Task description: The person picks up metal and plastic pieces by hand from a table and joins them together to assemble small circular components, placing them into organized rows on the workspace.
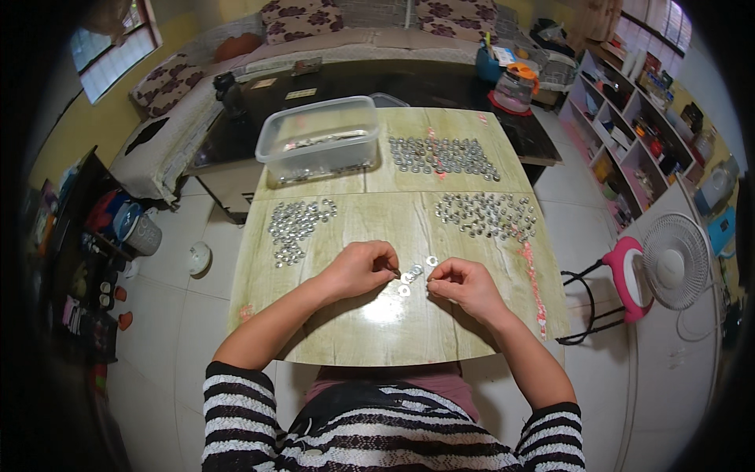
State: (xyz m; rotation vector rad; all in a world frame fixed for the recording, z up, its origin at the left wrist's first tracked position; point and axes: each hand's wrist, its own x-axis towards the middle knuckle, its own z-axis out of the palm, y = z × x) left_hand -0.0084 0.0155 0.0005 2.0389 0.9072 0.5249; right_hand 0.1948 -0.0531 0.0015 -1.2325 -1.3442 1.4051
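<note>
Both my hands work over the near middle of a small table (346, 326) with a pale green wood-grain top. Between them lie several flat metal washers (404, 290), some overlapping. My left hand (363, 266) is pinched at the left edge of these washers; what sits in its fingertips is too small to name. To their right, thumb and fingers of my right hand (470, 287) are also pressed together, with a tiny piece perhaps at the tips. Loose small metal parts (292, 228) lie beyond my left hand. More small round metal parts (484, 214) spread beyond my right.
At the table's far left stands a clear plastic box (318, 161) with metal pieces inside. Rows of small metal parts (440, 156) cover the far right. A dark table (432, 82) adjoins behind. A white fan (675, 259) and a pink-framed chair (627, 279) stand at right.
</note>
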